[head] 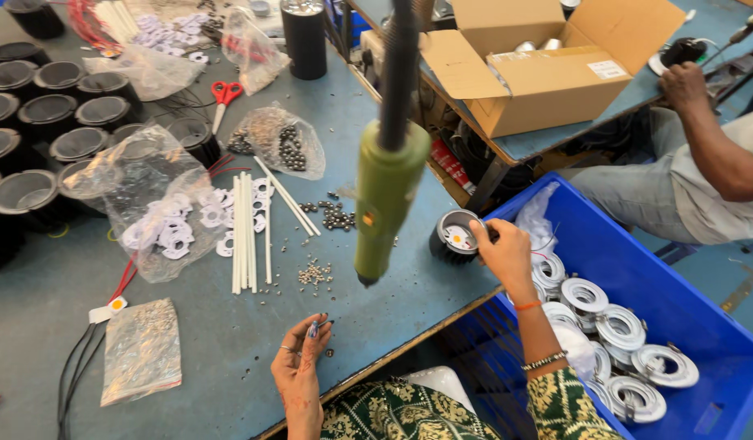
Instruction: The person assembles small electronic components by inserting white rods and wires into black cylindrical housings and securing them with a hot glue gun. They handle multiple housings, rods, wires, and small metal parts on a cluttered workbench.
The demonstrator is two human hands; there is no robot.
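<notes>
Hanging screwdriver (386, 183) over table (59, 293); lamp housing (456, 236) at its right edge, crate (686, 301) of rings (621, 326) beyond.

One hanging green screwdriver (386, 204), one red-handled scissors (224, 94), one open cardboard box (548, 69), one blue crate (637, 269), four plastic bags lying about.

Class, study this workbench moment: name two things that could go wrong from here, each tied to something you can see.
The black round housing under the right hand sits near the table edge, above the blue crate; a nudge might tip it in. The loose small screws near the left hand could scatter if brushed.
</notes>
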